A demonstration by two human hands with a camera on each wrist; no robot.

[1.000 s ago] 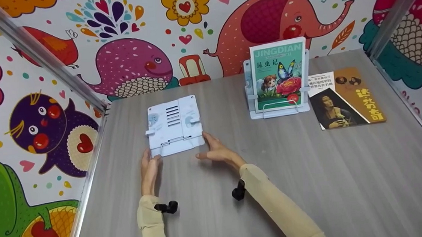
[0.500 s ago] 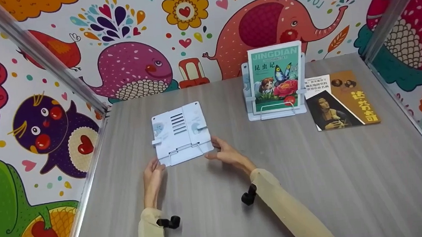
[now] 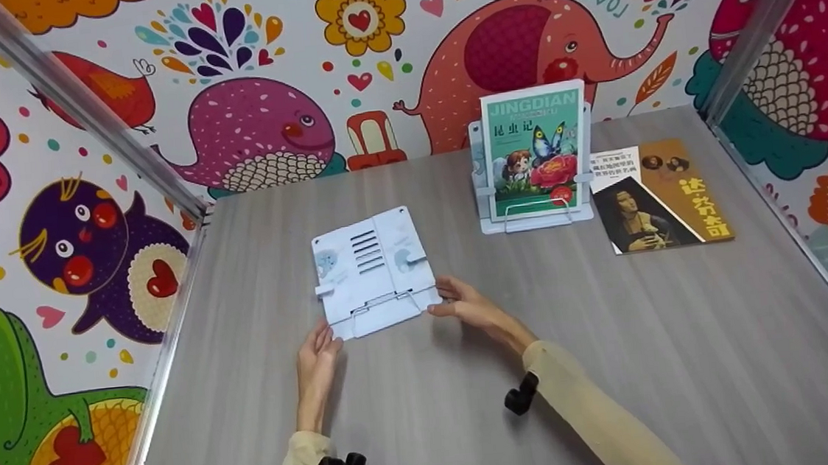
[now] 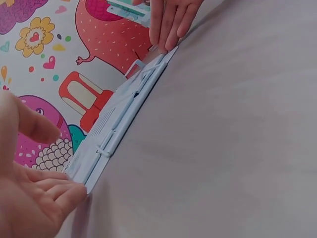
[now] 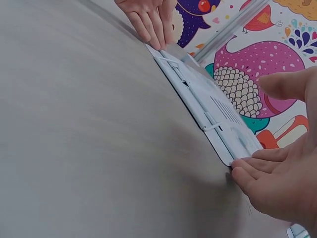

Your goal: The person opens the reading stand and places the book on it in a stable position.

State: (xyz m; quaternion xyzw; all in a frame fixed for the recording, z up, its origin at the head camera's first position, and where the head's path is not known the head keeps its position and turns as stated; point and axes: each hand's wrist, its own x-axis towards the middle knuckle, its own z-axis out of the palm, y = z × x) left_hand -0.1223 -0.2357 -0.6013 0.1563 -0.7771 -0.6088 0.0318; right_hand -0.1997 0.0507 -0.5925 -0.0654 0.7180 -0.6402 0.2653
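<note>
A white folding book stand with slots, side clips and a wire page holder lies flat on the grey table, turned slightly. At its near left corner is my left hand, fingertips touching the edge. My right hand touches the near right corner with its fingers. Both wrist views show the fingers extended against the book stand and the thumbs raised off it. From the right wrist, the right hand sits at one end of the stand and the left hand at the other.
A second book stand stands at the back right, holding a green book upright. Beside it lies a brown and white book. Cartoon-printed walls with metal corner rails enclose the table.
The book stand has slid right and toward me, turning slightly counterclockwise. Both hands have moved along with it, and the right fingers stay at its corner.
</note>
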